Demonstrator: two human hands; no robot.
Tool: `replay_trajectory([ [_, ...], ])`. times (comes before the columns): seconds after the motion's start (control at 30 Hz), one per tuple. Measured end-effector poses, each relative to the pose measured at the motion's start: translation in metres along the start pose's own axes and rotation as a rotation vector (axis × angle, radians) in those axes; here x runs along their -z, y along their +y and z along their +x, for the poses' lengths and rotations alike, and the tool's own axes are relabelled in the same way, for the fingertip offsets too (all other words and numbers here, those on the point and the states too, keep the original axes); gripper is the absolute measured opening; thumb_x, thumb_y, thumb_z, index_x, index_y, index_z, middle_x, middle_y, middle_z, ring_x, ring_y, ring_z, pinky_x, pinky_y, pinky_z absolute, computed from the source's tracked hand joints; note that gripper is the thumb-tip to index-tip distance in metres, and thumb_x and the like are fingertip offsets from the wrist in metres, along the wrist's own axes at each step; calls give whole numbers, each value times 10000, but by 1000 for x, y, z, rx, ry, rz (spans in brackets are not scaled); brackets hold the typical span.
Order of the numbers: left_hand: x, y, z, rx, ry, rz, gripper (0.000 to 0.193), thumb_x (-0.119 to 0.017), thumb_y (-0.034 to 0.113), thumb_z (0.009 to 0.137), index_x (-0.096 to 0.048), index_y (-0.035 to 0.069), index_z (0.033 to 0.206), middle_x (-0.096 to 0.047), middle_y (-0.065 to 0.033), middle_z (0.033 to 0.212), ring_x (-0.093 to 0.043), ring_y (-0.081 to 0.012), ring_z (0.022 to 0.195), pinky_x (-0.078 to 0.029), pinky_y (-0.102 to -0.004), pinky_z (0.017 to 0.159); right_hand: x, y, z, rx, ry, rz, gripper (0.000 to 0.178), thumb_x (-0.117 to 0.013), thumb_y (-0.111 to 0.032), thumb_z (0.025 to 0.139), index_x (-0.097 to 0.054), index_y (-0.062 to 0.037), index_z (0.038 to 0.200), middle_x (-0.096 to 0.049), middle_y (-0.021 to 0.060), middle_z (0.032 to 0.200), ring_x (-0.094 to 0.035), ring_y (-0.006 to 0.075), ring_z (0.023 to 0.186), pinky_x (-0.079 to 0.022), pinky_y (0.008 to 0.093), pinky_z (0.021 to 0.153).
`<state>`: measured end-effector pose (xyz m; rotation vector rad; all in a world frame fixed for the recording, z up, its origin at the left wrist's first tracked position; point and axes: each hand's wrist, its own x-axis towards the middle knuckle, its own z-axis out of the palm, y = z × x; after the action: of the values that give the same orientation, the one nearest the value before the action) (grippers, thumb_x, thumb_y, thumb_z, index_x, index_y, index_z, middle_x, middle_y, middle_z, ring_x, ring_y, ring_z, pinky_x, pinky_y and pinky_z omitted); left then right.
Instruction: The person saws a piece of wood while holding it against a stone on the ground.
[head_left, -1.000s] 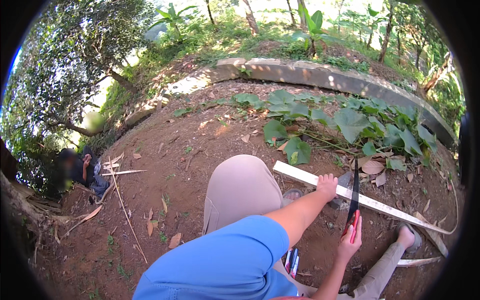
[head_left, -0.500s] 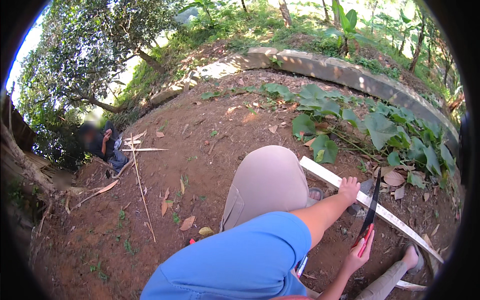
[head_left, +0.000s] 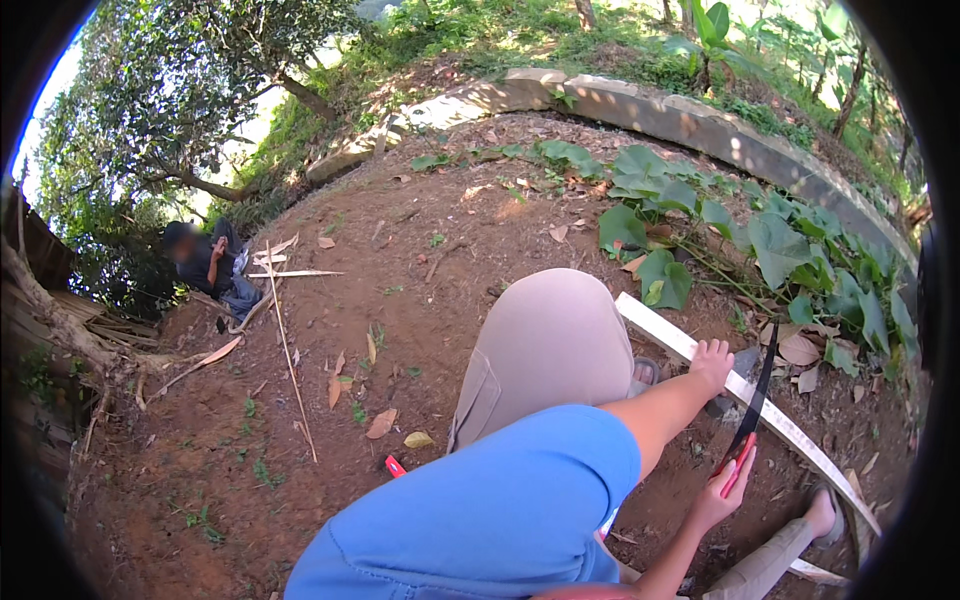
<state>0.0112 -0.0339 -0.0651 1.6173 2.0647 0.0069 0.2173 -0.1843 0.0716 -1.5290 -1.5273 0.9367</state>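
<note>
A long pale wooden board (head_left: 655, 326) slants from beside my raised knee down to the right. My left hand (head_left: 712, 364) lies over the board and grips it, fingers across its far edge. In my right hand (head_left: 716, 503) is a hand saw (head_left: 762, 388) with a red handle and a dark, narrow blade. The blade crosses the board a little to the right of my left hand and points away from me. How deep the teeth sit in the wood cannot be made out.
Beneath the board is a grey block (head_left: 742, 368). Broad-leaved vines (head_left: 775, 250) spread beyond it, before a low curved concrete wall (head_left: 640, 108). A red object (head_left: 396, 466) lies left of my arm. Another person (head_left: 205, 262) sits far left near thin sticks (head_left: 287, 370).
The view has shifted slightly, and more of the red object shows beside my arm. My left hand stays on the board, and the saw still crosses it.
</note>
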Motion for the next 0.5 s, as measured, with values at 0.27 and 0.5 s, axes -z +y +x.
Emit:
replay_trajectory([
  [0.27, 12, 0, -11, -16, -11, -31, 844, -978, 591, 878, -666, 111, 1497, -587, -127, 1544, -498, -350, 1525, -387, -565, 1237, 30, -20, -28, -87, -17, 55, 521, -583, -74, 1229, -589, 1, 1744, -661, 168, 1724, -661, 238, 1519, -496, 385, 1273],
  [0.5, 9, 0, -9, -17, 1, -23, 874, -995, 597, 858, -668, 124, 1516, -585, -120, 1555, -501, -344, 1521, -392, -563, 1234, 5, -12, 3, -53, -8, 31, 513, -597, -77, 1225, -606, -9, 1734, -691, 182, 1689, -677, 239, 1498, -497, 396, 1273],
])
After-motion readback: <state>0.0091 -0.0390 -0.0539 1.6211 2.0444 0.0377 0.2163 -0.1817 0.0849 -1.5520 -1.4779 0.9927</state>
